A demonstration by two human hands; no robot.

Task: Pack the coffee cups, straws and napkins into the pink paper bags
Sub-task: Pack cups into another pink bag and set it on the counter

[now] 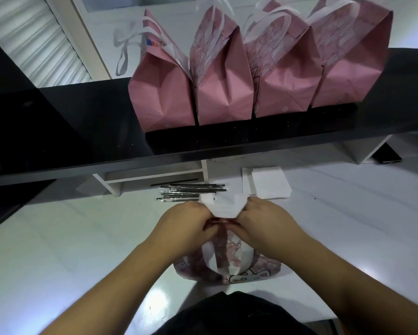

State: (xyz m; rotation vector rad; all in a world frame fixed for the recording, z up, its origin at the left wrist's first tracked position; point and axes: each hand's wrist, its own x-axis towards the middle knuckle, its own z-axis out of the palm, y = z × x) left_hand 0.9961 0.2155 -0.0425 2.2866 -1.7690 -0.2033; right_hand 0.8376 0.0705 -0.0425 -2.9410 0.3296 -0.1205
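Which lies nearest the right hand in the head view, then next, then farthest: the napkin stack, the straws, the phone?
From the right hand:
1. Napkin stack, just beyond it.
2. Straws, beyond the left hand.
3. Phone, far right under the shelf.

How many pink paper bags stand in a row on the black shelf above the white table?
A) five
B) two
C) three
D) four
D: four pink paper bags stand side by side on the black shelf, at and; a fifth bag is lower, on the white table.
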